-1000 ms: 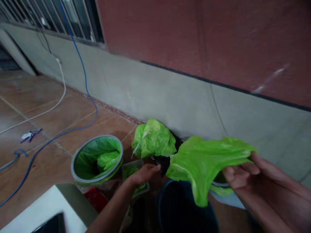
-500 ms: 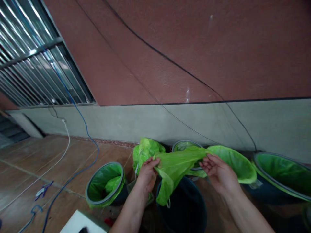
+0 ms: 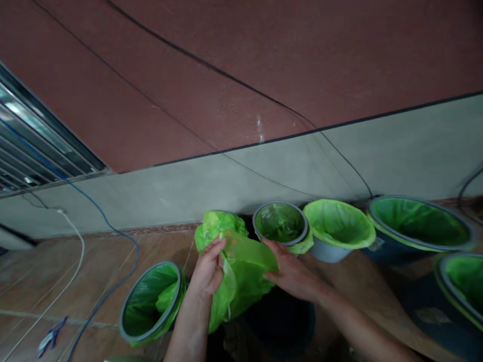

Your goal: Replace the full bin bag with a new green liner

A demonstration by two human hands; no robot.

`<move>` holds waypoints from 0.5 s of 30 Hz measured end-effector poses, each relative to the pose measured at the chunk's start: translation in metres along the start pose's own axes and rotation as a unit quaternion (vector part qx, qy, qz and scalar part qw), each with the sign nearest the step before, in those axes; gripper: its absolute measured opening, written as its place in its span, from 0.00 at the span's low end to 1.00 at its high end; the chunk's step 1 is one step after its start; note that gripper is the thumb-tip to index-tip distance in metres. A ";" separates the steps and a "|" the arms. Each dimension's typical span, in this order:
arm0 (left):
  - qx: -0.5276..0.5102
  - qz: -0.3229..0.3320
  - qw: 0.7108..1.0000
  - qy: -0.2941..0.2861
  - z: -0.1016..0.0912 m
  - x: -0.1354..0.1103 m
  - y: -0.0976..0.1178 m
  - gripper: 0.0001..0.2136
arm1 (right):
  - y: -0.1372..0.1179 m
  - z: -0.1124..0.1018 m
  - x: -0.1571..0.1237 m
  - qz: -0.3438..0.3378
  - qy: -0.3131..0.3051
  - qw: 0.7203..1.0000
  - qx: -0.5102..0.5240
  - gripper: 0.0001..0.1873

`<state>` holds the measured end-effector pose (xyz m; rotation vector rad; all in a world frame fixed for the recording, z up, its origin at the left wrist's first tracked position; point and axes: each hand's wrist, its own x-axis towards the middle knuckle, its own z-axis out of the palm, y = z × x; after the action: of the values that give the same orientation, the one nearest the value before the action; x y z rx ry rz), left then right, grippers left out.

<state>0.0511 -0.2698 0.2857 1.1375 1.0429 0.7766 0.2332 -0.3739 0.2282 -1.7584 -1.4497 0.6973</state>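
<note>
A green plastic bag (image 3: 245,271) hangs between my two hands, partly spread and drooping. My left hand (image 3: 207,269) pinches its upper left edge between thumb and fingers. At the bag's right edge is my right hand (image 3: 292,269), thumb and fingers spread apart against the plastic; some fingertips are hard to make out. Below the bag stands a dark bin (image 3: 283,327), partly hidden by it. Just behind, a bunched green bag (image 3: 217,223) rests near the wall.
Green-lined bins line the wall: a small grey-rimmed bin (image 3: 281,205), a pale bin (image 3: 332,254) and a wide dark bin (image 3: 392,256). Another lined bin (image 3: 126,306) stands at left, one more (image 3: 445,266) at right. A blue hose (image 3: 132,264) and pliers-like tool (image 3: 52,337) lie on the floor.
The view has swung to the right. The bag, earlier stretched sideways between both hands, now hangs fuller and lower. My hands are closer together, and my right fingers have spread.
</note>
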 end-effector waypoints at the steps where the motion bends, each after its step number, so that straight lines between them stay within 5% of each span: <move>1: -0.002 0.005 1.000 -0.019 0.003 -0.002 0.002 0.15 | -0.002 0.006 -0.001 0.010 -0.006 1.000 -0.016 0.42; 7: -0.004 0.021 0.992 -0.127 0.001 -0.001 -0.006 0.22 | -0.008 0.012 0.004 0.020 -0.002 0.999 -0.045 0.15; 12: 0.221 0.116 0.968 0.032 -0.026 0.015 -0.025 0.22 | 0.008 -0.023 0.009 0.029 0.114 0.993 0.027 0.18; 15: 0.265 0.123 0.954 0.062 -0.036 0.020 -0.031 0.21 | 0.019 -0.038 0.007 0.045 0.153 0.987 0.035 0.17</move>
<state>0.0241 -0.2474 0.2482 1.7198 1.2743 0.7915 0.2758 -0.3762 0.2349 -1.7952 -1.1309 0.4912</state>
